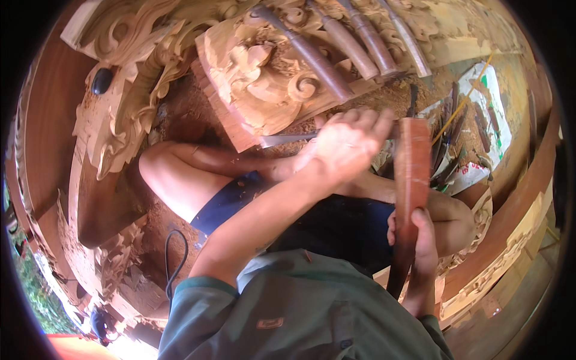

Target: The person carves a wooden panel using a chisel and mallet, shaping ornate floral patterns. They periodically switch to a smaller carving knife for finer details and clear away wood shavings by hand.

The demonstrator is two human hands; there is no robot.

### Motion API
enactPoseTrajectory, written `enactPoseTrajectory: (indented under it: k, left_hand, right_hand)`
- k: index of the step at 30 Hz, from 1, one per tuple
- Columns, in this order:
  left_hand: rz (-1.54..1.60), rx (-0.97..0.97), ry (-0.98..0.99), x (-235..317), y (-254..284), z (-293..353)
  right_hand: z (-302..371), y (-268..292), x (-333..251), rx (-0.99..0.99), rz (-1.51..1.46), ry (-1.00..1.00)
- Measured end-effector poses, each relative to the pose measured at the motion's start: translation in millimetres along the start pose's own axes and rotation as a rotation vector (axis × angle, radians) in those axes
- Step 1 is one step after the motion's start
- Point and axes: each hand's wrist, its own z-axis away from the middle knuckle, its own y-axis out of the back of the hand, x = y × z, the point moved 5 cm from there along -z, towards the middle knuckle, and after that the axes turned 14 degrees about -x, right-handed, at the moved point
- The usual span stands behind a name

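Observation:
My left hand [351, 144] is closed around a chisel, its fingers slightly blurred and hiding the handle. The chisel's metal blade [282, 139] sticks out to the left, its tip by the lower corner of a carved wooden panel [240, 90] with scrolls and leaf shapes. In my right hand [422, 237] is a long reddish-brown wooden bar [413, 162], gripped near its lower part and held upright. The bar's upper end is beside the fingers of my left hand; I cannot tell whether it touches the chisel.
Several wooden-handled chisels [315, 63] lie across the panel. More tools [453, 123] rest on a white sack [501, 114] at the right. Carved wood [123, 114] stands at the left, with a dark rounded object [102, 81] on it. A dark cord [167, 258] loops nearby; wood shavings cover the floor.

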Motion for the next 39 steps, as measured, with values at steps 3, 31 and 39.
enactPoseTrajectory:
  k: [3,31,39]
  left_hand:
    - [-0.141,-0.190,-0.110,19,10,6]
    - [-0.060,-0.360,-0.405,73,12,16]
    - [0.101,-0.077,-0.208,60,56,-23]
  right_hand:
    - [-14,11,8,-0.173,0.082,-0.025]
    - [-45,21,22,-0.145,-0.419,0.030]
    - [3,49,-68,0.248,-0.205,0.317]
